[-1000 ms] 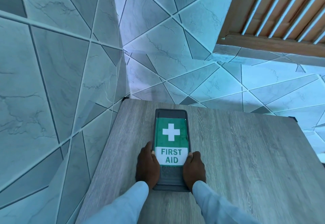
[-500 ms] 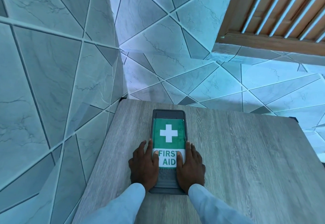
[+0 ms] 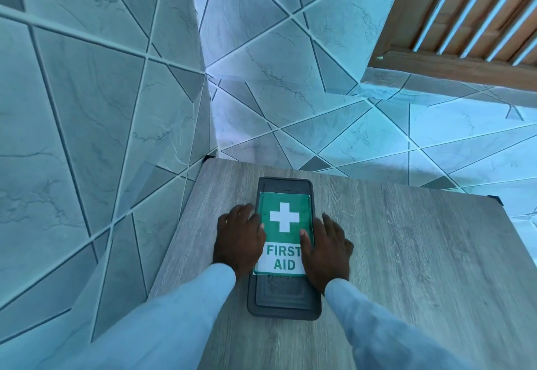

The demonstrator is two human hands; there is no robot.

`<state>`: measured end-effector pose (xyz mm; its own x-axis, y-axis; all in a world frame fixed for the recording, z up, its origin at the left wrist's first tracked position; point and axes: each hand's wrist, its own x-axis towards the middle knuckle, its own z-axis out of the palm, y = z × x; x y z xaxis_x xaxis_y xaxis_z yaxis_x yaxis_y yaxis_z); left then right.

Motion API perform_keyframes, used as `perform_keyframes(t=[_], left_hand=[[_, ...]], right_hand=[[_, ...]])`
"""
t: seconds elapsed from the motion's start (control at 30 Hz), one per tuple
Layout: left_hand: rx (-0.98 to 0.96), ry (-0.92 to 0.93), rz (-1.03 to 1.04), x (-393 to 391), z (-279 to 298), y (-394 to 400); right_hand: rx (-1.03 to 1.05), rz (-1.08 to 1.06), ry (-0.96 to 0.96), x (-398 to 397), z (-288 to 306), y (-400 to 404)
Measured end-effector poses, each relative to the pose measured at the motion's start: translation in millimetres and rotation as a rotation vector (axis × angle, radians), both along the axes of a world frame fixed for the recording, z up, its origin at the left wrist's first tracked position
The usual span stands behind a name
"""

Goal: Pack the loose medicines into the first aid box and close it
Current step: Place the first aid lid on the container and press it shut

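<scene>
The first aid box (image 3: 284, 300) is a dark grey plastic case lying flat on the table with its lid down. A green and white label with a white cross and "FIRST AID" covers the lid. My left hand (image 3: 239, 239) lies flat along the box's left edge, fingers spread, thumb on the label. On the right edge my right hand (image 3: 327, 250) also lies flat, its thumb over the label. Neither hand holds anything. No loose medicines are in view.
The grey wood-grain table (image 3: 406, 268) stands in a corner, with a blue-grey tiled wall (image 3: 87, 108) close on the left and tiled floor beyond its far edge. A slatted wooden door (image 3: 470, 15) is at the upper right.
Both hands slid forward along the box, from gripping its near sides to lying flat farther up on the lid. The box has stayed in place.
</scene>
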<state>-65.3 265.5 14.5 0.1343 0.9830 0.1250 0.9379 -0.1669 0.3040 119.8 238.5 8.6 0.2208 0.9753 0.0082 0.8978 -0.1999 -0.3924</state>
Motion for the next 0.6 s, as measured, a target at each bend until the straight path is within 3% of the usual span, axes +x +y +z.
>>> perform_keyframes(t=[0.13,0.27,0.6], left_hand=[[-0.129,-0.056,-0.061,4.2,9.7,42.3],[-0.282,0.002,-0.095,14.9,2.6,72.8],[-0.232,0.088,-0.096,27.2,-18.1,95.3]], right_hand=[[-0.035,0.073,-0.027,7.0,5.6,39.6],[-0.137,0.093,-0.036,9.9,1.0,70.8],[-0.106,0.122,-0.068,-3.1,-12.3,108.9]])
